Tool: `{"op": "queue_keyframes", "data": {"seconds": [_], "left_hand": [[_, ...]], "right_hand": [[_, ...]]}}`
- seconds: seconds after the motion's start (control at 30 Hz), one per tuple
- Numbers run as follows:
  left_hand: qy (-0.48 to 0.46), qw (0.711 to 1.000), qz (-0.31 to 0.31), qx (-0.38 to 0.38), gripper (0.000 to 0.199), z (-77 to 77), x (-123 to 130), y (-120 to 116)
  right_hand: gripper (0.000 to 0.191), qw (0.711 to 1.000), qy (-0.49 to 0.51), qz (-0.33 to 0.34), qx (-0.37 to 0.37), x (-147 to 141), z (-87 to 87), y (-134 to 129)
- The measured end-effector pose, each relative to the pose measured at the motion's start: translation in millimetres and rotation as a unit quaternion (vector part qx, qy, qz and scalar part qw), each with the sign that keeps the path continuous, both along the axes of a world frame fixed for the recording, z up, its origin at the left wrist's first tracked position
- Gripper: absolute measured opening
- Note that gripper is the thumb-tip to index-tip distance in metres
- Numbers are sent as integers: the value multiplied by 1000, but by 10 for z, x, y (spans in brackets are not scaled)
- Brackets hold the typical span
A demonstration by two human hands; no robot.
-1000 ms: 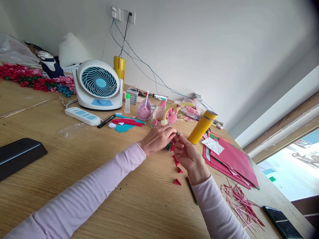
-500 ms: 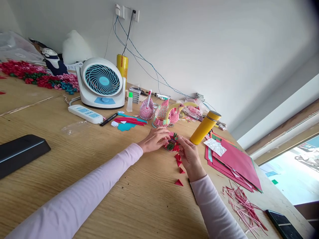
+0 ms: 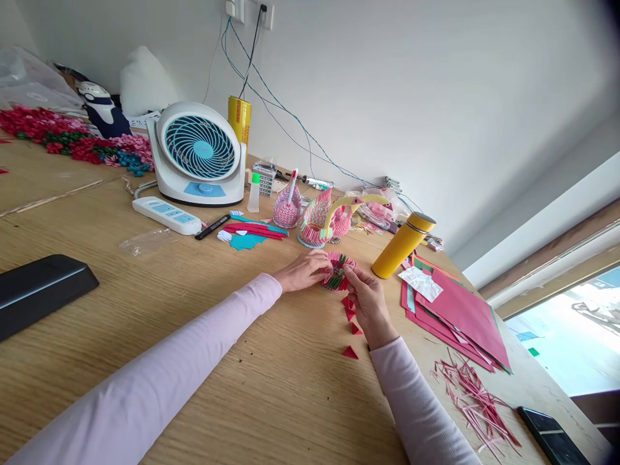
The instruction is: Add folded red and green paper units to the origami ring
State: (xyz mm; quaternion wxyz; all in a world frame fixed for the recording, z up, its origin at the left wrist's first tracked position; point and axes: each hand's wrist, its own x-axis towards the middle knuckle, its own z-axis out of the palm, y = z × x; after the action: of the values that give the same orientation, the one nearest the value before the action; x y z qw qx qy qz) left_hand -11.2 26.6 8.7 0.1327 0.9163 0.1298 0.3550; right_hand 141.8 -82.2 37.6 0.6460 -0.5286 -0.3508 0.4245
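A ring of folded paper pieces (image 3: 334, 281), pink, red and green, rests on the table between my hands. My left hand (image 3: 305, 271) is closed on its left side, fingers curled over the edge. At the right side of the ring, my right hand (image 3: 365, 294) pinches with thumb and forefinger; whether a single loose piece is between the fingertips is too small to tell. Several red folded paper triangles (image 3: 350, 352) lie in a line below the ring, beside my right hand. Behind it stand paper swans (image 3: 317, 219) with long yellow necks, and a pink one (image 3: 287, 208).
A yellow flask (image 3: 404, 245) stands right of my hands, near stacked red paper sheets (image 3: 460, 310). Paper strips (image 3: 477, 400) and a phone (image 3: 557, 436) lie at front right. A fan (image 3: 198, 155), power strip (image 3: 167, 216), marker (image 3: 213, 227) and black case (image 3: 46, 290) are leftward.
The view has shifted slightly. The ring has turned or tilted a little between my hands, showing more pink at its upper right. Both hands stay at its sides.
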Motion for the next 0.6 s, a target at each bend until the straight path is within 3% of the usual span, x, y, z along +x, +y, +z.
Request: {"op": "queue_keyframes", "data": {"seconds": [0.6], "left_hand": [[-17, 999, 2, 27, 17, -71, 55, 19]], "right_hand": [[38, 973, -226, -14, 56, 64, -252, 124]]}}
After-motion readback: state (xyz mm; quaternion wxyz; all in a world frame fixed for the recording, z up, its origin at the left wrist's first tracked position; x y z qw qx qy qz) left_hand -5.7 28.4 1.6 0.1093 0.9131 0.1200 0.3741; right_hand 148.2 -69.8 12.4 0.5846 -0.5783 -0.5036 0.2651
